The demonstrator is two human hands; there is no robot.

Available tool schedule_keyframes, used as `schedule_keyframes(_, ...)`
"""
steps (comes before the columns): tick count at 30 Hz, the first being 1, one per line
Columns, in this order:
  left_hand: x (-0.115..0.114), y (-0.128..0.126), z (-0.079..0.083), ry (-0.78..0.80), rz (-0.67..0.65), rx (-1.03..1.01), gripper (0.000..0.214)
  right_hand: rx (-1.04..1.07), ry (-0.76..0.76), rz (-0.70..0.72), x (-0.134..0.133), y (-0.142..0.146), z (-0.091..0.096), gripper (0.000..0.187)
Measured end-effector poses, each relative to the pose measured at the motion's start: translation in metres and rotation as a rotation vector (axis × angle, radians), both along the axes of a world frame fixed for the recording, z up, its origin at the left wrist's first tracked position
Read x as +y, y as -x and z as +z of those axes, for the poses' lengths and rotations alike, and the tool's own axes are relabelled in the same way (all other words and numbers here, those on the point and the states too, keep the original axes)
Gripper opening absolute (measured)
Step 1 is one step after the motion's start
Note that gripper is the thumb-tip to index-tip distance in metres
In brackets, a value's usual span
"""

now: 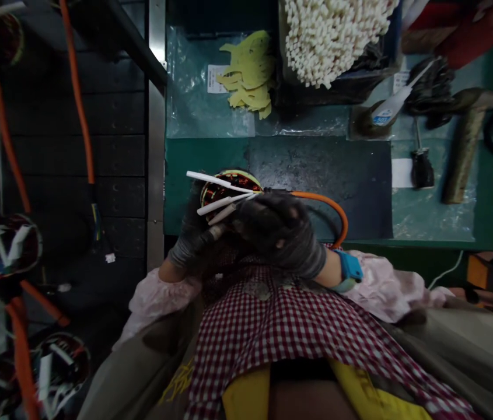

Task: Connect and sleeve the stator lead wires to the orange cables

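A round motor stator (pixel 233 178) with copper windings is tilted at the table's front edge. My left hand (pixel 191 233), in a dark glove, wraps round its left side. White-sleeved wire leads (pixel 215 204) fan out to the left across the stator's face. Where they meet an orange cable (pixel 331 204), my gloved right hand (pixel 283 230) is closed around the leads, its fingertips partly hidden. The cable loops from there to the right and back toward my body.
Yellow insulation pieces (pixel 250 76) and a bin of white sleeves (pixel 338 35) stand at the back. To the right lie a glue bottle (pixel 388 111), a screwdriver (pixel 422 163) and a hammer (pixel 465 151). More stators (pixel 23 245) with orange cables sit on the dark slatted surface at left.
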State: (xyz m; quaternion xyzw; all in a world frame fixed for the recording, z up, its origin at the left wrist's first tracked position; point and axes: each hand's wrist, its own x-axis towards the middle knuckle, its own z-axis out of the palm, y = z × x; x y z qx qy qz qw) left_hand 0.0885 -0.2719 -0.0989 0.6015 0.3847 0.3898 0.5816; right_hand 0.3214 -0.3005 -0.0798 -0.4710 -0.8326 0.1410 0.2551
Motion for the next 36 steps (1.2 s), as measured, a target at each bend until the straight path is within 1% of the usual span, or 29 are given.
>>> schedule_keyframes(1,-0.001,-0.003,-0.002,-0.067,-0.01,0.052,0.088,0.014,-0.046,-0.06,0.002,-0.006,-0.001,0.033)
schedule_keyframes(2,-0.001,-0.006,-0.004,-0.168,-0.009,0.126,0.089,0.025,-0.064,-0.118,0.004,-0.012,-0.002,0.033)
schedule_keyframes(3,-0.001,-0.009,-0.006,-0.294,0.003,0.209,0.089,0.035,-0.051,-0.166,0.007,-0.018,-0.004,0.036)
schedule_keyframes(4,-0.001,-0.013,-0.006,-0.427,0.025,0.291,0.088,0.042,-0.012,-0.197,0.01,-0.023,-0.006,0.044)
schedule_keyframes(5,0.0,-0.018,-0.006,-0.542,0.051,0.364,0.088,0.044,0.043,-0.214,0.013,-0.029,-0.008,0.055)
schedule_keyframes(6,0.001,-0.022,-0.005,-0.621,0.067,0.42,0.088,0.043,0.097,-0.215,0.015,-0.034,-0.01,0.066)
schedule_keyframes(7,0.001,-0.026,-0.002,-0.665,0.066,0.459,0.088,0.037,0.139,-0.202,0.018,-0.039,-0.012,0.075)
schedule_keyframes(8,0.002,-0.03,0.0,-0.682,0.057,0.484,0.088,0.031,0.161,-0.171,0.02,-0.044,-0.014,0.08)
schedule_keyframes(10,0.003,-0.033,0.005,-0.664,0.035,0.518,0.089,0.026,0.157,-0.075,0.023,-0.053,-0.017,0.077)
schedule_keyframes(12,0.004,-0.032,0.006,-0.651,0.022,0.543,0.093,0.038,0.113,0.028,0.025,-0.061,-0.019,0.066)
schedule_keyframes(14,0.005,-0.029,0.004,-0.66,0.01,0.555,0.096,0.041,0.079,0.095,0.026,-0.066,-0.02,0.058)
schedule_keyframes(16,0.006,-0.027,0.002,-0.677,0.003,0.544,0.095,0.024,0.08,0.08,0.023,-0.065,-0.02,0.058)
schedule_keyframes(20,0.001,-0.03,0.005,-0.663,0.027,0.471,0.085,-0.045,0.126,-0.087,0.011,-0.051,-0.018,0.068)
schedule_keyframes(22,-0.003,-0.035,0.008,-0.625,0.047,0.459,0.092,-0.064,0.124,-0.155,0.006,-0.044,-0.016,0.07)
schedule_keyframes(24,-0.005,-0.039,0.009,-0.606,0.091,0.473,0.098,-0.048,0.127,-0.184,0.003,-0.042,-0.015,0.068)
schedule_keyframes(27,-0.003,-0.045,0.009,-0.613,0.147,0.478,0.091,0.078,0.18,-0.171,0.007,-0.05,-0.013,0.064)
schedule_keyframes(29,-0.001,-0.049,0.011,-0.605,0.138,0.472,0.088,0.197,0.216,-0.169,0.012,-0.059,-0.012,0.063)
schedule_keyframes(31,0.001,-0.054,0.016,-0.576,0.108,0.487,0.087,0.272,0.22,-0.158,0.016,-0.068,-0.013,0.06)
schedule_keyframes(33,0.003,-0.059,0.021,-0.532,0.088,0.516,0.087,0.279,0.194,-0.106,0.02,-0.076,-0.015,0.05)
schedule_keyframes(36,0.004,-0.065,0.028,-0.483,0.076,0.543,0.089,0.229,0.155,-0.009,0.025,-0.086,-0.019,0.033)
